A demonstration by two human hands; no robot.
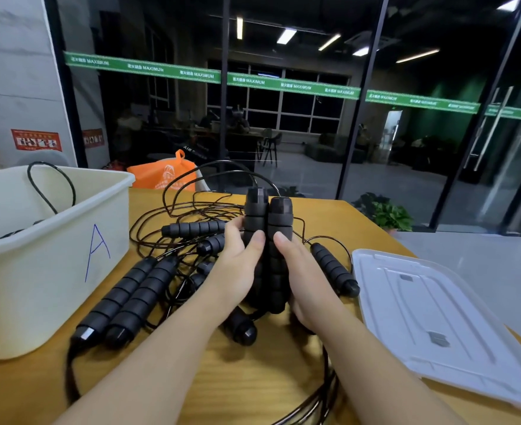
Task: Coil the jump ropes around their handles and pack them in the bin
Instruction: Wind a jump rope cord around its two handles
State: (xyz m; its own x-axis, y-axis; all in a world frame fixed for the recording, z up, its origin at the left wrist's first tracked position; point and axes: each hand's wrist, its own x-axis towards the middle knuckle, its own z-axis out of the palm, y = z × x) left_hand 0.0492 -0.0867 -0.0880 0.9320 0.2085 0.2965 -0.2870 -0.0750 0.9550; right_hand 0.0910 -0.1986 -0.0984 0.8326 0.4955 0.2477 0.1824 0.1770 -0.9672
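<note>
Jump-rope handles, 2 black ribbed foam ones [268,240], stand upright side by side above the wooden desk [253,378]; my left hand [237,265] and right hand [302,277] each clasp 1 in a closed grip. More black handles and cords [173,240] sprawl beside the cream plastic bin [54,271], marked A.

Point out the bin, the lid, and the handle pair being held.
bin [54,271]: head view, on its front wall by the blue letter A.
lid [431,305]: head view, on its flat middle panel.
held handle pair [267,219]: head view, on the upper foam grips.
</note>
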